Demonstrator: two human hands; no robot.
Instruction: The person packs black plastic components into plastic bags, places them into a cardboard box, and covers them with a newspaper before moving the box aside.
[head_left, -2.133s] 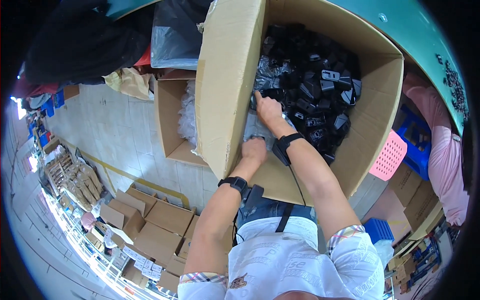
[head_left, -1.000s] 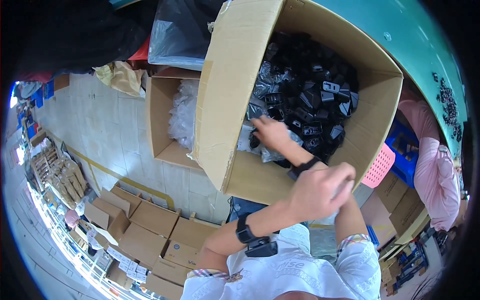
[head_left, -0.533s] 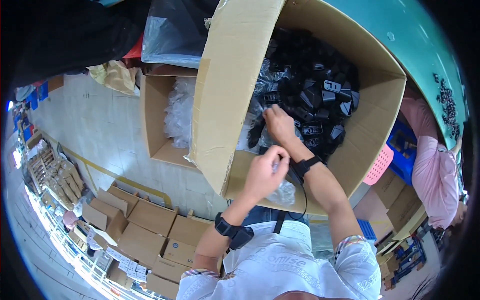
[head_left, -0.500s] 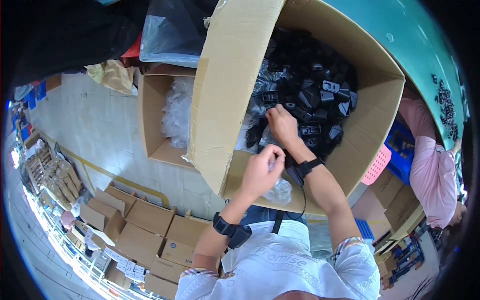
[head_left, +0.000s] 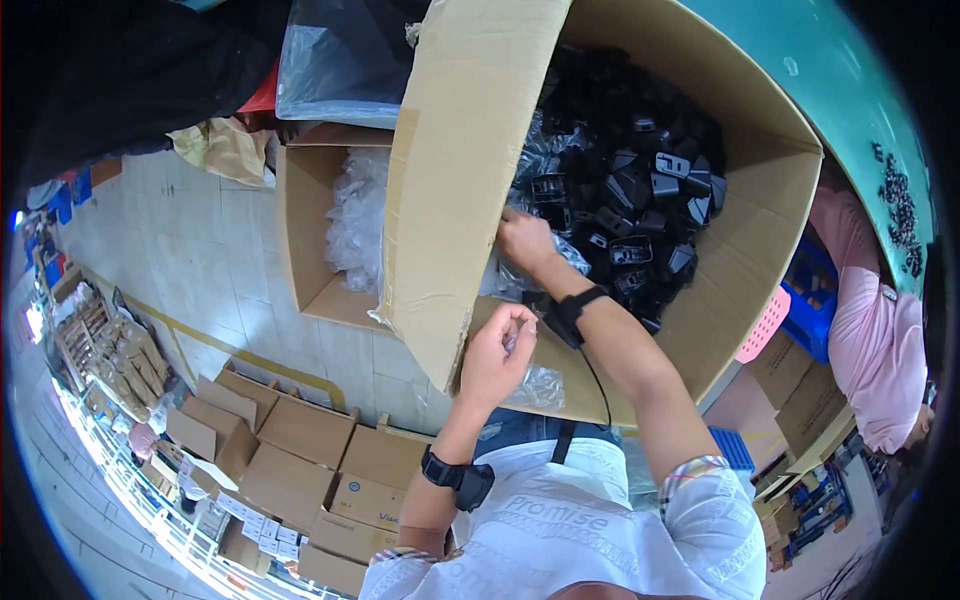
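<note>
A large open cardboard box [head_left: 755,250] stands in front of me, partly filled with small black plastic parts [head_left: 625,190]. Clear plastic bags [head_left: 545,150] lie among the parts on the box's left side. My right hand [head_left: 528,243] reaches into the box, its fingers bent and drawn together beside the raised flap [head_left: 450,180]. The flap's edge hides the fingertips and whatever they may hold. Over the near side of the box, my left hand [head_left: 497,355] is closed around a crumpled clear plastic bag [head_left: 540,388], which hangs out below the fist.
Left of the flap, a smaller carton [head_left: 300,230] holds clear plastic bags. A green table [head_left: 830,90] with small dark pieces curves along the right. Nearby are a pink basket [head_left: 765,325], a blue crate [head_left: 805,300] and a person in pink [head_left: 875,350]. Stacked cartons [head_left: 290,480] stand lower left.
My right hand has moved left from over the black parts to the flap's edge. My left hand has shifted slightly left and down with the plastic bag.
</note>
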